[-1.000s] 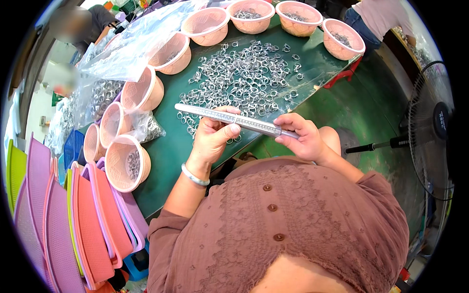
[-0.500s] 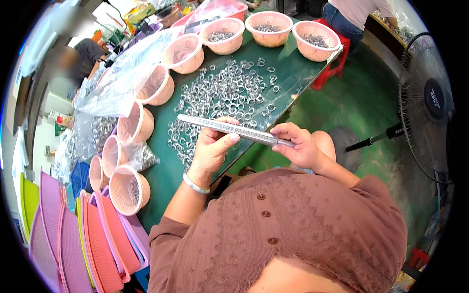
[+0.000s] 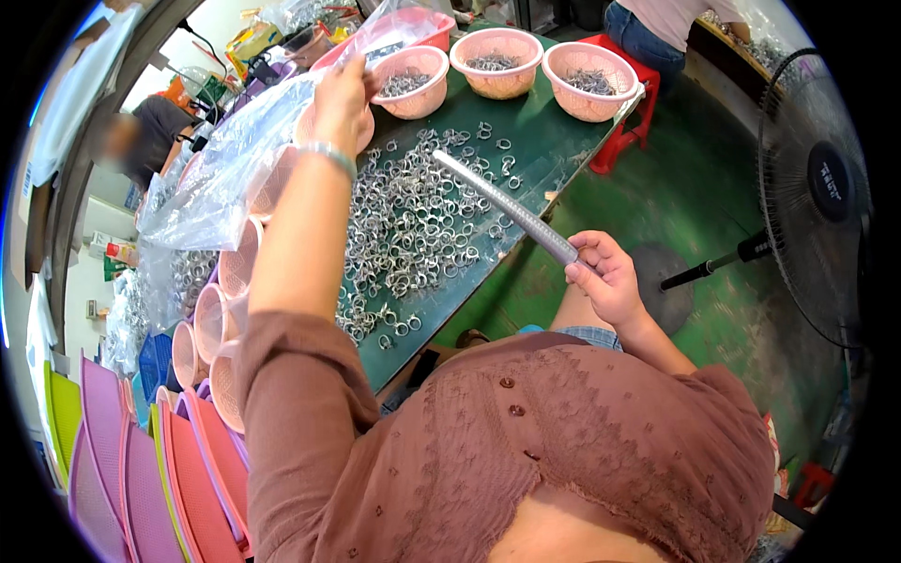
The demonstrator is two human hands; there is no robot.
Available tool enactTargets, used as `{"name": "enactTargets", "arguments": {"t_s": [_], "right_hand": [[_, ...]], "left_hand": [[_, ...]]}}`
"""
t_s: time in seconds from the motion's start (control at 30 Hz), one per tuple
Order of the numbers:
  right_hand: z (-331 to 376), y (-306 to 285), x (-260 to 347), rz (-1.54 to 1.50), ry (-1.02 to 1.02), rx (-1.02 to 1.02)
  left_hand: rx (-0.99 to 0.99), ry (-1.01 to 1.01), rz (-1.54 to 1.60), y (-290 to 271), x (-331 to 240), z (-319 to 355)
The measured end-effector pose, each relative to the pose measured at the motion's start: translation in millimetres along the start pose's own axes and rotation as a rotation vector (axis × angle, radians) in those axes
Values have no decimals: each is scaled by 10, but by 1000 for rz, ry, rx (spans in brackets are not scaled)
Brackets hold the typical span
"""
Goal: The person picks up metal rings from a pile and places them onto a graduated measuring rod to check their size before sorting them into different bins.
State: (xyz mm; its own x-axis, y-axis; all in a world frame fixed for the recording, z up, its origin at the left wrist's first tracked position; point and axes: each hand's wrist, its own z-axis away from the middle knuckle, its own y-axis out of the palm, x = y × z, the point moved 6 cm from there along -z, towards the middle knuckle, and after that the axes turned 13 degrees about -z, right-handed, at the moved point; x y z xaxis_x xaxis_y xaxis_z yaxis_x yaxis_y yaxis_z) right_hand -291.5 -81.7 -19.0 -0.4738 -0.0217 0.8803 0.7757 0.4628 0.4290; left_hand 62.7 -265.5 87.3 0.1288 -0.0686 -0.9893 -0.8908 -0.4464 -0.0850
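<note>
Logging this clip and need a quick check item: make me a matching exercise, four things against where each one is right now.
Things:
1. rod
2. left hand
3. rings
4. fan

Places:
A. loose on the green table
B. standing on the floor at the right
C. gripped at one end by the right hand
D. raised at the clear plastic bag

Pairs: 1-C, 2-D, 3-A, 4-B

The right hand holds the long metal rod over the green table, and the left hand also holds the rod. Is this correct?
Not quite. In the head view the right hand holds the metal rod over the green table, but the left hand reaches up to the clear plastic bag instead.
</note>
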Motion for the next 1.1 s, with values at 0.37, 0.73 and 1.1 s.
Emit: {"name": "enactTargets", "arguments": {"t_s": [0.37,0.73,1.1], "right_hand": [[-3,-65,-32,18,49,-15],[-66,210,-186,-27,106,77],[-76,374,-198,25,127,73]], "left_hand": [[522,236,-1131,21,488,1026],[360,129,-954,-389,841,1508],[233,119,-766,-617,782,1531]]}}
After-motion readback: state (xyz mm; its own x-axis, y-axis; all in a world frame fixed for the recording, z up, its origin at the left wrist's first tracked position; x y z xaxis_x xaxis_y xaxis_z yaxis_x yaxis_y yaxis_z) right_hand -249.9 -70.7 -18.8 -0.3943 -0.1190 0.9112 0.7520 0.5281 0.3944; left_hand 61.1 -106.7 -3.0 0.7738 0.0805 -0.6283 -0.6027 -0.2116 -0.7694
